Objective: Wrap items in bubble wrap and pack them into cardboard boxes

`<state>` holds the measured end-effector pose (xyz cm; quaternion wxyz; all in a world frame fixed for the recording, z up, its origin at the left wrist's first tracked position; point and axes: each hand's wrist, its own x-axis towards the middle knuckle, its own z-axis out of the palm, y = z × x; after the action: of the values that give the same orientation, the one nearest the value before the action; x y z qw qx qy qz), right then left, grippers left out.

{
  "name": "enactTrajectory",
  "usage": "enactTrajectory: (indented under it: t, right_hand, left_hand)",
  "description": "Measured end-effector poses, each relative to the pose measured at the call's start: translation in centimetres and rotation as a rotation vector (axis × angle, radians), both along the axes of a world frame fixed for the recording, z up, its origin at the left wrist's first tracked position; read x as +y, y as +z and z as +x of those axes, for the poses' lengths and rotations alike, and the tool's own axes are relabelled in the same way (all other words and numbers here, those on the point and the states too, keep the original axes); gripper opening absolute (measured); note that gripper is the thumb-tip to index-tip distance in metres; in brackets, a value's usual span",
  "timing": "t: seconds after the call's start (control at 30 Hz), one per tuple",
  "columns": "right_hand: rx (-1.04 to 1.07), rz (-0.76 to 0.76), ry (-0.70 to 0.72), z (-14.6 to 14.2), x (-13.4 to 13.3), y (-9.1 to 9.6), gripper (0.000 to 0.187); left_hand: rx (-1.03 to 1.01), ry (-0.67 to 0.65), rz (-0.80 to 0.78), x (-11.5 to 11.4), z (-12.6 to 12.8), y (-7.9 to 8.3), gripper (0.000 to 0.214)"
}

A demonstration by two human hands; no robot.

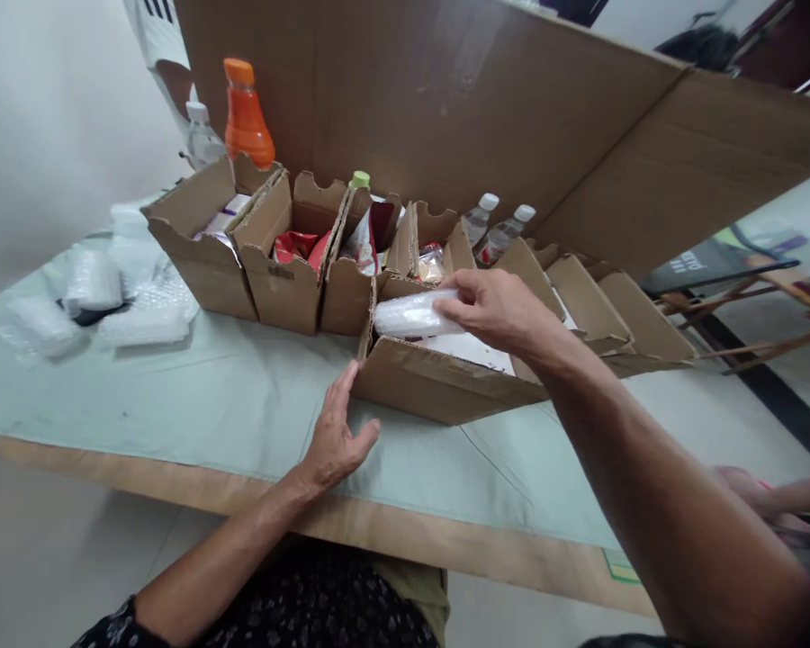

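My right hand [490,306] grips the right end of a bubble-wrapped package [410,313]. The package lies at the left end of an open cardboard box [438,382], over something flat and white [469,349]; whether it rests on that or is held just above, I cannot tell. Fingers stretched and thumb apart, my left hand [341,436] is at the near left corner of the same box, its fingertips at the cardboard edge. Nothing is in the left hand.
Several cardboard bins [287,292] stand in a row behind, holding red packets and small boxes. Bubble-wrapped items [145,326] lie at the left. An orange bottle [248,126] and clear bottles [506,236] stand before a tall cardboard panel [378,99]. Another person's arm [796,495] shows at right.
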<state>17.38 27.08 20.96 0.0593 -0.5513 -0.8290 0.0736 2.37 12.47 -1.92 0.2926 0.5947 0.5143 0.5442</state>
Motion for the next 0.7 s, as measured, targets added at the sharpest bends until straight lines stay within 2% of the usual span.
enactTrajectory:
  t: [0.07, 0.13, 0.27, 0.37, 0.47, 0.6, 0.7]
  right_hand:
    - [-0.161, 0.091, 0.012, -2.0, -0.4, 1.0, 0.024]
    - [-0.303, 0.104, 0.041, -4.4, -0.6, 1.5, 0.027]
    - [-0.413, 0.045, 0.163, -7.6, -0.1, 0.6, 0.03]
    - [-0.351, -0.037, 0.212, -7.7, 0.4, -0.6, 0.028]
    - [-0.299, -0.121, 0.187, -6.7, 0.6, -1.5, 0.028]
    - [-0.325, -0.088, 0.168, -6.3, 0.6, -2.7, 0.03]
    - [-0.3, -0.044, 0.181, -6.2, 0.0, -2.4, 0.031]
  left_hand:
    - [0.03, 0.003, 0.016, -0.2, 0.0, -0.1, 0.086]
    - [0.054, 0.014, 0.03, -0.2, 0.0, -0.1, 0.087]
    - [0.08, 0.024, 0.047, -0.2, 0.1, -0.3, 0.087]
    - [0.077, 0.022, 0.064, -0.2, 0.1, -0.3, 0.087]
    - [0.066, 0.012, 0.081, -0.2, 0.2, -0.3, 0.086]
    - [0.067, 0.002, 0.091, -0.2, 0.3, -0.3, 0.087]
    - [0.086, 0.012, 0.092, -0.2, 0.2, -0.3, 0.086]
